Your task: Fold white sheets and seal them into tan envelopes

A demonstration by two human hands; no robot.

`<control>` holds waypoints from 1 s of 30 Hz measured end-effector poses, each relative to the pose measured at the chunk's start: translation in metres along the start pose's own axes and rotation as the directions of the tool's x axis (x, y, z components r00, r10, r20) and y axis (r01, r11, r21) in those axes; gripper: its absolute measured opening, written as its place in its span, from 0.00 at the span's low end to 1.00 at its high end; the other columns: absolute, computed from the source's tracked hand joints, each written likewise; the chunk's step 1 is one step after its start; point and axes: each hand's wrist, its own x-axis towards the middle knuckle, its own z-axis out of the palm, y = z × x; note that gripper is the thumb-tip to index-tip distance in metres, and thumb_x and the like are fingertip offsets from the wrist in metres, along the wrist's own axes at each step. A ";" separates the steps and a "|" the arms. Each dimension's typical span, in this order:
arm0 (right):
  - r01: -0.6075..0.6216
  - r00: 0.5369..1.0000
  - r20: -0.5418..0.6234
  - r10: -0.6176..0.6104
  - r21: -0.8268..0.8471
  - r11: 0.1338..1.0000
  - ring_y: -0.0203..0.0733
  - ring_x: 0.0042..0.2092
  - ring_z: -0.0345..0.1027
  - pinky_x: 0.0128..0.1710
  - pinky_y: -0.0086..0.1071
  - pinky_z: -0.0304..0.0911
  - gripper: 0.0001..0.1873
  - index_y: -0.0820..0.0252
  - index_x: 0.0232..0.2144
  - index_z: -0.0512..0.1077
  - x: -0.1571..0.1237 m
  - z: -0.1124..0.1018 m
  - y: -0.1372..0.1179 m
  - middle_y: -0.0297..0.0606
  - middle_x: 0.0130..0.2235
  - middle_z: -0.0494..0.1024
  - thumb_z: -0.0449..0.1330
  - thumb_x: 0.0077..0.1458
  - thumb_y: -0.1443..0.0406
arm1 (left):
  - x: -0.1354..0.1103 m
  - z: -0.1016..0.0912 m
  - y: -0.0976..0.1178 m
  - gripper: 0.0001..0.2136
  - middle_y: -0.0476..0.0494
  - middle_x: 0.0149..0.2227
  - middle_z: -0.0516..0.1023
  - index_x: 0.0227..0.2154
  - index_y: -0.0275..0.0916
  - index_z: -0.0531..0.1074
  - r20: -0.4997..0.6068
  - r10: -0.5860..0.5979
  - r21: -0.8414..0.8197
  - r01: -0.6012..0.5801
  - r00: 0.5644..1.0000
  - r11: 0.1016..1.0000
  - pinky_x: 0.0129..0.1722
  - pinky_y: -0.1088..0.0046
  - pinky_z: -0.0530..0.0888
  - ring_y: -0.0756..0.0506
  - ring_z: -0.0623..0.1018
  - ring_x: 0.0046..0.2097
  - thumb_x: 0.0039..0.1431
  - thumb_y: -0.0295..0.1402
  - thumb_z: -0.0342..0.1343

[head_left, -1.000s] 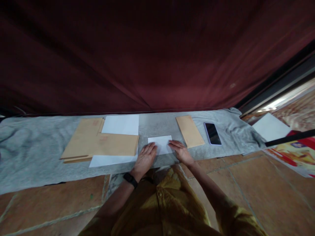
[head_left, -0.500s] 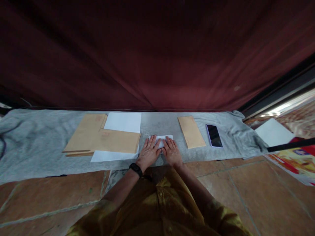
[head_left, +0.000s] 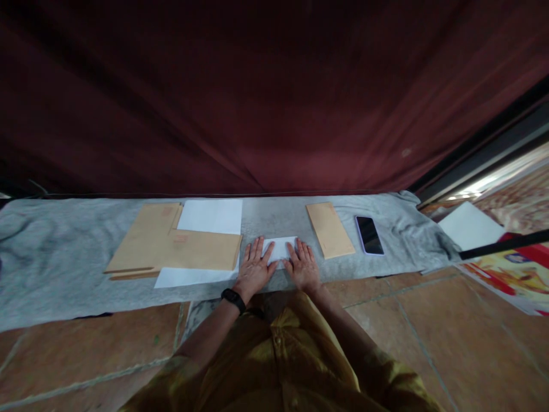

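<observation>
A small folded white paper [head_left: 279,249] lies flat on the grey cloth [head_left: 274,214] in front of me. My left hand [head_left: 254,266] rests on its left end, palm down with the fingers stretched out. On the paper's right end lies my right hand [head_left: 302,265], also flat with fingers apart. Close by on the left, a brown envelope [head_left: 206,250] lies across white sheets [head_left: 211,216], which stick out above and below it. Larger brown envelopes [head_left: 139,234] are stacked beyond that. To the right of my hands a single brown envelope [head_left: 330,230] lies slanted.
A phone [head_left: 369,235] in a pale purple case lies right of the single envelope. Dark red fabric [head_left: 257,103] hangs behind the cloth-covered strip. At the far right are a white sheet [head_left: 472,228] and a colourful printed package [head_left: 510,274] beside a dark bar.
My hands have slid apart toward the two ends of the folded paper, so more of its middle shows. The whole view has shifted slightly.
</observation>
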 end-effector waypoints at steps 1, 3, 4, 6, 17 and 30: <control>0.001 1.000 -0.009 -0.001 -0.002 1.000 0.60 0.69 0.52 0.66 0.57 0.51 0.31 0.61 0.68 0.58 0.000 0.000 0.001 0.54 0.71 0.54 0.53 0.68 0.55 | 0.000 0.001 0.000 0.29 0.29 0.71 0.54 0.67 0.39 0.60 0.001 -0.002 0.003 0.002 1.000 1.000 0.67 0.46 0.57 0.32 0.56 0.71 0.67 0.43 0.51; 0.002 1.000 -0.012 -0.002 -0.013 1.000 0.59 0.69 0.52 0.66 0.56 0.51 0.31 0.60 0.68 0.58 -0.001 -0.001 0.002 0.54 0.71 0.55 0.53 0.68 0.55 | -0.001 0.002 -0.001 0.29 0.28 0.71 0.54 0.67 0.37 0.60 0.003 -0.012 0.008 0.012 1.000 1.000 0.67 0.46 0.58 0.31 0.56 0.71 0.67 0.44 0.50; 0.000 1.000 -0.006 0.000 -0.022 1.000 0.59 0.69 0.52 0.66 0.55 0.51 0.31 0.61 0.68 0.58 -0.001 -0.002 0.003 0.54 0.71 0.55 0.53 0.68 0.55 | -0.002 0.002 -0.001 0.29 0.27 0.71 0.54 0.67 0.36 0.60 0.002 -0.018 0.010 0.018 1.000 1.000 0.67 0.47 0.59 0.31 0.56 0.71 0.67 0.44 0.50; -0.005 1.000 0.011 0.005 -0.038 0.999 0.60 0.69 0.52 0.67 0.54 0.50 0.31 0.63 0.68 0.58 -0.002 -0.003 0.003 0.55 0.71 0.55 0.53 0.68 0.55 | -0.004 0.004 -0.001 0.30 0.27 0.71 0.55 0.67 0.35 0.60 -0.006 -0.033 0.017 0.033 0.999 0.999 0.66 0.47 0.60 0.32 0.57 0.71 0.68 0.45 0.49; 0.009 0.999 -0.040 -0.009 0.003 1.000 0.60 0.68 0.54 0.65 0.56 0.53 0.30 0.62 0.68 0.59 -0.003 -0.002 0.005 0.55 0.70 0.56 0.52 0.68 0.55 | -0.022 -0.041 -0.032 0.30 0.33 0.72 0.54 0.69 0.39 0.53 -0.036 0.072 -0.020 -0.073 0.997 0.997 0.69 0.47 0.57 0.35 0.51 0.73 0.69 0.45 0.47; -0.023 0.999 -0.027 0.025 0.082 0.996 0.57 0.70 0.50 0.66 0.56 0.52 0.29 0.63 0.68 0.58 0.003 -0.008 -0.015 0.53 0.71 0.55 0.51 0.68 0.61 | -0.047 -0.033 -0.028 0.30 0.32 0.71 0.56 0.70 0.35 0.52 0.025 0.114 -0.047 -0.112 0.993 0.993 0.68 0.51 0.61 0.37 0.53 0.73 0.70 0.43 0.45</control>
